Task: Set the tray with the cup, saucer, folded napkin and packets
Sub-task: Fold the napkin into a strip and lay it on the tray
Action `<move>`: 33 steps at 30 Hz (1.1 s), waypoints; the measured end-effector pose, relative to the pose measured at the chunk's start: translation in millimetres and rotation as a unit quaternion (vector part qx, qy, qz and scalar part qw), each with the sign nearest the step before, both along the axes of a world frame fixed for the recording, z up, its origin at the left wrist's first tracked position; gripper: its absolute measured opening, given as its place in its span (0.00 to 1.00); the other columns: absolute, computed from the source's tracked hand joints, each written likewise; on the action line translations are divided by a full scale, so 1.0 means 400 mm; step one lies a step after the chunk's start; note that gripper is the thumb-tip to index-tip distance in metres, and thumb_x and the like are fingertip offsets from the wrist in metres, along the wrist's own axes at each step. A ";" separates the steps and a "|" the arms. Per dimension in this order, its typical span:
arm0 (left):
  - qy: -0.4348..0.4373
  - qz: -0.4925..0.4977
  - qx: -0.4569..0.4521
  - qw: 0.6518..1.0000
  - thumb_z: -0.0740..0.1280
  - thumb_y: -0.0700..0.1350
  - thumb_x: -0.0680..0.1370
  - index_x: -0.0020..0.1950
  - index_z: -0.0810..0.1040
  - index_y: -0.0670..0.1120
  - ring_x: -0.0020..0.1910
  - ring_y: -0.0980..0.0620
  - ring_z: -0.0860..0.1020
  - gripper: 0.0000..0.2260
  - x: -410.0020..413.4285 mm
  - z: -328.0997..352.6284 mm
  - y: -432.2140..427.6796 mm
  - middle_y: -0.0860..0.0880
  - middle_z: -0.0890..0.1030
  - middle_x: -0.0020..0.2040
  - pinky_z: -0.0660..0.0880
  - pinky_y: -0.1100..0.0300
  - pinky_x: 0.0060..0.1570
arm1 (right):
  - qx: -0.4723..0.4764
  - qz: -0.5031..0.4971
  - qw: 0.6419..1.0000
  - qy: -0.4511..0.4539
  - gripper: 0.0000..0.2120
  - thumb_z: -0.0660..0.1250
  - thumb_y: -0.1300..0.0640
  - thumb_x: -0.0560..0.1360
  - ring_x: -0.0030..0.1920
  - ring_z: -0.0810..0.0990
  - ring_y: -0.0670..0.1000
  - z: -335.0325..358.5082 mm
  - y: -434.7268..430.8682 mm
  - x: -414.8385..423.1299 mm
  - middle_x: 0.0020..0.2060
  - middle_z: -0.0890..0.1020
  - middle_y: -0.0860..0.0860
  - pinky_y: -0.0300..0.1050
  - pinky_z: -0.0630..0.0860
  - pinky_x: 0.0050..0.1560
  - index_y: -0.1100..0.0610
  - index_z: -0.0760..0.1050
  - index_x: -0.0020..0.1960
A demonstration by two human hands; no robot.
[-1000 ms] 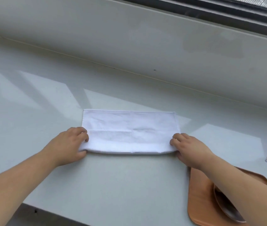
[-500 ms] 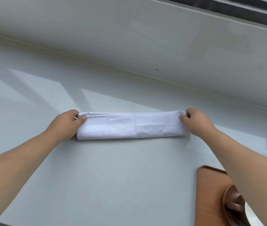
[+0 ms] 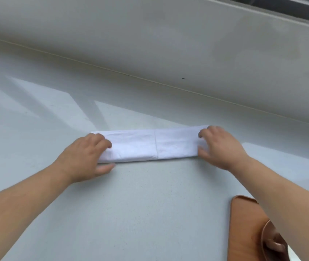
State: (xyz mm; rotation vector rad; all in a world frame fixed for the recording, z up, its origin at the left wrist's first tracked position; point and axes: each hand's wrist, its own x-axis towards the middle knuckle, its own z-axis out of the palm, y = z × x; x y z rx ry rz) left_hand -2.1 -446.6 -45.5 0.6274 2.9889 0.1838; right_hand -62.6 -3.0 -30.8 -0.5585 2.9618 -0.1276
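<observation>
A white napkin (image 3: 149,146) lies on the pale counter as a long narrow strip, folded lengthwise, with a crease across its middle. My left hand (image 3: 85,157) lies over its left end, fingers on top and thumb at the near edge. My right hand (image 3: 219,146) clasps the right end between fingers and thumb. A brown tray (image 3: 244,219) sits at the bottom right, partly under my right forearm. On it stands a copper-coloured cup with its saucer (image 3: 271,242), cut off by the frame. No packets are visible.
A pale wall panel (image 3: 168,44) rises behind the counter, with a dark window frame at the top right. Sunlit patches cross the counter (image 3: 36,110) to the left of the napkin and behind it.
The napkin went from a wide rectangle to a narrow strip, folded away from me. My hands slid from pinching its far corners to covering its two ends.
</observation>
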 end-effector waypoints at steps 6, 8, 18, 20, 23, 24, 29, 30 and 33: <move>0.020 0.006 -0.049 0.999 0.66 0.42 0.76 0.46 0.82 0.41 0.42 0.38 0.82 0.07 0.024 0.009 0.027 0.43 0.83 0.45 0.79 0.46 0.35 | 0.165 0.028 0.986 -0.014 0.11 0.64 0.58 0.75 0.52 0.75 0.59 0.001 0.047 0.036 0.51 0.79 0.53 0.52 0.73 0.49 0.55 0.77 0.56; 0.002 0.063 -0.038 0.997 0.70 0.38 0.75 0.47 0.83 0.42 0.43 0.39 0.81 0.03 0.036 0.022 0.032 0.45 0.84 0.45 0.78 0.49 0.36 | 0.152 0.019 0.988 -0.020 0.09 0.63 0.58 0.75 0.52 0.75 0.58 0.012 0.052 0.047 0.49 0.79 0.52 0.51 0.73 0.48 0.55 0.77 0.54; -0.177 0.322 0.163 0.916 0.64 0.53 0.80 0.41 0.76 0.55 0.37 0.51 0.78 0.08 0.092 0.048 -0.010 0.52 0.80 0.38 0.69 0.56 0.33 | -0.085 -0.174 0.960 -0.202 0.05 0.63 0.55 0.74 0.33 0.73 0.51 0.059 0.044 0.116 0.34 0.77 0.50 0.45 0.66 0.31 0.54 0.73 0.40; -0.177 0.340 0.169 0.908 0.65 0.54 0.81 0.42 0.76 0.54 0.38 0.51 0.78 0.09 0.068 0.036 -0.011 0.50 0.81 0.39 0.68 0.55 0.33 | -0.104 -0.227 0.945 -0.209 0.07 0.62 0.54 0.77 0.32 0.71 0.52 0.055 0.039 0.086 0.34 0.77 0.51 0.45 0.64 0.31 0.56 0.73 0.42; -0.168 0.367 0.155 0.902 0.67 0.54 0.80 0.42 0.76 0.53 0.38 0.51 0.77 0.09 0.034 0.016 -0.014 0.50 0.80 0.40 0.68 0.55 0.33 | -0.063 -0.253 0.943 -0.207 0.11 0.63 0.51 0.79 0.33 0.71 0.52 0.036 0.029 0.061 0.36 0.77 0.52 0.46 0.65 0.32 0.55 0.70 0.42; -0.158 0.375 0.142 0.902 0.68 0.55 0.79 0.43 0.76 0.53 0.38 0.50 0.78 0.08 0.026 0.011 -0.017 0.51 0.80 0.41 0.68 0.55 0.33 | -0.052 -0.262 0.941 -0.205 0.11 0.64 0.49 0.80 0.34 0.72 0.52 0.029 0.026 0.058 0.37 0.77 0.52 0.46 0.66 0.32 0.55 0.71 0.43; -0.140 0.417 0.097 0.893 0.69 0.62 0.77 0.47 0.75 0.49 0.41 0.45 0.78 0.16 0.016 -0.003 -0.019 0.50 0.78 0.42 0.70 0.54 0.36 | -0.075 -0.333 0.918 -0.201 0.12 0.66 0.47 0.79 0.48 0.79 0.56 0.005 0.002 0.074 0.46 0.78 0.50 0.47 0.71 0.41 0.55 0.72 0.55; -0.145 0.418 0.096 0.892 0.68 0.61 0.77 0.43 0.75 0.48 0.39 0.45 0.78 0.17 0.014 -0.007 -0.017 0.49 0.78 0.40 0.68 0.54 0.34 | -0.065 -0.336 0.918 -0.200 0.13 0.65 0.47 0.80 0.49 0.79 0.58 0.001 -0.006 0.077 0.48 0.79 0.53 0.47 0.71 0.42 0.57 0.73 0.54; -0.169 0.427 0.101 0.883 0.67 0.58 0.79 0.38 0.73 0.49 0.36 0.46 0.76 0.16 0.003 -0.009 -0.012 0.47 0.78 0.39 0.66 0.55 0.32 | -0.038 -0.338 0.918 -0.203 0.13 0.61 0.49 0.81 0.44 0.76 0.60 0.003 -0.025 0.090 0.45 0.77 0.57 0.46 0.69 0.40 0.58 0.71 0.45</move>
